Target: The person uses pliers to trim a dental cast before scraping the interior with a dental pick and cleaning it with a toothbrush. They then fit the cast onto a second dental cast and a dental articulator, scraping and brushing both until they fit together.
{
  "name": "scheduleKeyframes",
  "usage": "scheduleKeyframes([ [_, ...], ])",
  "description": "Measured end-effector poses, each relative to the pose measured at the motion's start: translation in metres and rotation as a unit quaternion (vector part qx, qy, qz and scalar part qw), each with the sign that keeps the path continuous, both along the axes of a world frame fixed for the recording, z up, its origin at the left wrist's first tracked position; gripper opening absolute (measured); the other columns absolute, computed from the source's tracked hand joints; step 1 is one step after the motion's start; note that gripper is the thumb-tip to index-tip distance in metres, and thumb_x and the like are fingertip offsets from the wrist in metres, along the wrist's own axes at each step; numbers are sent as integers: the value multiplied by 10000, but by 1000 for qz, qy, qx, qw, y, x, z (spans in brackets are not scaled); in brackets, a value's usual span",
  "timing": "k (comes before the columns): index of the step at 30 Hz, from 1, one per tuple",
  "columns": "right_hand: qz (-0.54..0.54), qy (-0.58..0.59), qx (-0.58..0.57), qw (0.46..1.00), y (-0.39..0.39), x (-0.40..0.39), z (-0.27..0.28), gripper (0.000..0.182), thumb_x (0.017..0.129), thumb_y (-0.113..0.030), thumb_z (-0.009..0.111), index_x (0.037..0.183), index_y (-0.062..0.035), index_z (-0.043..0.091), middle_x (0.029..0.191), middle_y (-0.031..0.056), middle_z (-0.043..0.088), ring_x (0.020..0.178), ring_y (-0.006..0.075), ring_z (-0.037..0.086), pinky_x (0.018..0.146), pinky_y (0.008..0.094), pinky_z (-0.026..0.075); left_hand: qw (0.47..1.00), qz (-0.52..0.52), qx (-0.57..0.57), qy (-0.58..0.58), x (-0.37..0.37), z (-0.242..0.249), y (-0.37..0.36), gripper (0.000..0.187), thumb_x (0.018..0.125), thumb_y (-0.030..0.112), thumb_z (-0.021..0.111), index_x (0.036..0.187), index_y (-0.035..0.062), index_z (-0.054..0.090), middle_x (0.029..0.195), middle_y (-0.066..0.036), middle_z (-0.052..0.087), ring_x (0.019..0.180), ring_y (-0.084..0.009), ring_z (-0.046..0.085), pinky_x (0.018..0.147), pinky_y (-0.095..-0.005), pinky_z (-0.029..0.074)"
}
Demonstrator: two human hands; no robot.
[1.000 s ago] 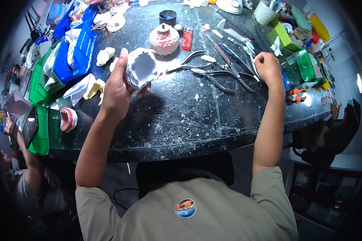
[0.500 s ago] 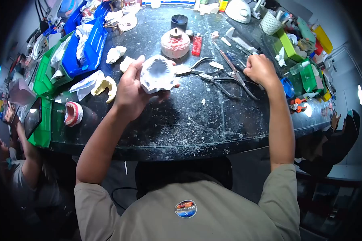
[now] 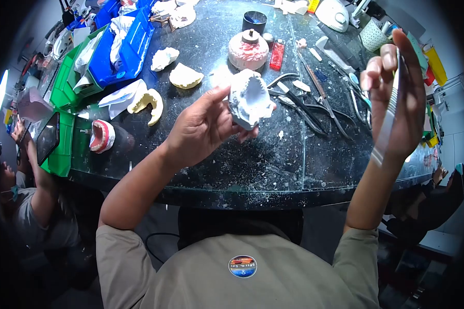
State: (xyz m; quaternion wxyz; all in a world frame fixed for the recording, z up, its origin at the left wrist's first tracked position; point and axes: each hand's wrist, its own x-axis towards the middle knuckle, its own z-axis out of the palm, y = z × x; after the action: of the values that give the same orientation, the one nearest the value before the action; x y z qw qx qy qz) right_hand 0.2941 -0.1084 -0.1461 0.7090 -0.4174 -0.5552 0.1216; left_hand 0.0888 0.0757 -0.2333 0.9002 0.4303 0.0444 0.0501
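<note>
A white plaster dental cast [image 3: 249, 98] is gripped in my left hand [image 3: 203, 123], tilted above the table with its hollow, toothed side showing. My right hand [image 3: 399, 105] is raised at the right, its fingers closed on a slim silver metal tool [image 3: 389, 118]. Ridges run along the tool's grip and its lower end is smeared by motion, so I cannot tell its exact kind. Pliers [image 3: 309, 110] and a long thin instrument [image 3: 325, 98] lie on the table between my hands. Left of the cast lies a cream-coloured plaster piece [image 3: 186, 76].
A spirit burner [image 3: 248, 50] stands behind the cast, beside a red lighter [image 3: 277, 55]. To the left are a pink-and-white denture model [image 3: 102, 136], a yellowish horseshoe-shaped piece [image 3: 150, 105], and blue [image 3: 139, 41] and green [image 3: 62, 149] bins. People sit at both sides.
My right hand has lifted from the tools at the table's right, bringing up the silver tool. My left hand has shifted right and turned the cast. The camera view has shifted slightly.
</note>
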Motion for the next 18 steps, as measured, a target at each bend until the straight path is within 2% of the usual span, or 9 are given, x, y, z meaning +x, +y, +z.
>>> scheduleKeyframes([
  [1, 33, -17, 22, 999, 9, -9, -3, 496, 911, -152, 598, 1334, 64, 452, 924, 73, 563, 798, 164, 594, 670, 271, 513, 1000, 4, -20, 0, 1, 0, 0, 516, 1043, 364, 214, 1359, -12, 372, 1175, -187, 606, 935, -227, 628, 792, -320, 482],
  [4, 8, -4, -23, 1000, 20, -26, -30, 532, 917, -227, 630, 1320, 77, 460, 834, 54, 547, 724, 154, 597, 622, 262, 528, 998, 24, -59, -5, 5, -2, -1, 433, 1058, 313, 243, 1261, -22, 428, 1111, -181, 613, 957, -233, 633, 803, -331, 502],
  [5, 22, 68, -43, 996, 22, -33, -41, 476, 906, -213, 652, 1277, 50, 514, 792, 57, 579, 717, 157, 637, 635, 260, 518, 998, 35, -60, -9, 7, -4, -2, 434, 1058, 315, 247, 1256, -24, 431, 1114, -178, 612, 967, -236, 632, 808, -335, 504],
  [6, 17, 67, -61, 996, 22, -39, -46, 428, 960, -255, 568, 1265, 44, 529, 803, 74, 610, 719, 151, 642, 632, 256, 511, 997, 44, -62, -13, 8, -6, -2, 435, 1058, 317, 250, 1252, -26, 434, 1118, -176, 612, 978, -238, 631, 813, -340, 506],
  [8, 1, 51, -81, 995, 19, -47, -56, 399, 993, -267, 502, 1226, 52, 563, 847, 99, 627, 731, 149, 641, 641, 258, 506, 998, 37, -49, -10, 6, -11, 2, 502, 1051, 359, 220, 1321, -24, 401, 1171, -173, 607, 1003, -230, 625, 853, -346, 496],
  [10, -14, 10, -85, 996, 22, -53, -56, 370, 1000, -249, 491, 1176, 58, 598, 876, 120, 632, 753, 146, 641, 650, 254, 506, 998, 38, -57, -13, 7, -12, 3, 498, 1052, 352, 219, 1321, -24, 403, 1174, -171, 606, 1019, -231, 621, 859, -349, 495],
  [14, 33, 17, -119, 992, 17, -62, -54, 197, 897, 20, 603, 1085, 75, 626, 898, 147, 665, 799, 169, 670, 691, 272, 538, 995, 46, -82, -44, 5, -1, -3, 425, 1062, 296, 238, 1255, -28, 434, 1125, -169, 603, 1021, -233, 614, 844, -347, 496],
  [15, 6, 82, -129, 988, 16, -69, -53, 196, 835, 72, 645, 1031, 71, 643, 893, 152, 685, 814, 183, 680, 715, 290, 544, 994, 45, -81, -56, 5, 0, -5, 428, 1063, 297, 233, 1256, -28, 433, 1125, -168, 601, 1019, -229, 612, 850, -345, 493],
  [18, -27, -39, -104, 993, 18, -61, -55, 185, 800, 72, 670, 984, 57, 660, 885, 150, 693, 820, 189, 681, 732, 299, 542, 996, 46, -16, -70, 3, 0, -6, 437, 1065, 305, 217, 1276, -25, 411, 1130, -165, 588, 1011, -213, 597, 868, -338, 481],
])
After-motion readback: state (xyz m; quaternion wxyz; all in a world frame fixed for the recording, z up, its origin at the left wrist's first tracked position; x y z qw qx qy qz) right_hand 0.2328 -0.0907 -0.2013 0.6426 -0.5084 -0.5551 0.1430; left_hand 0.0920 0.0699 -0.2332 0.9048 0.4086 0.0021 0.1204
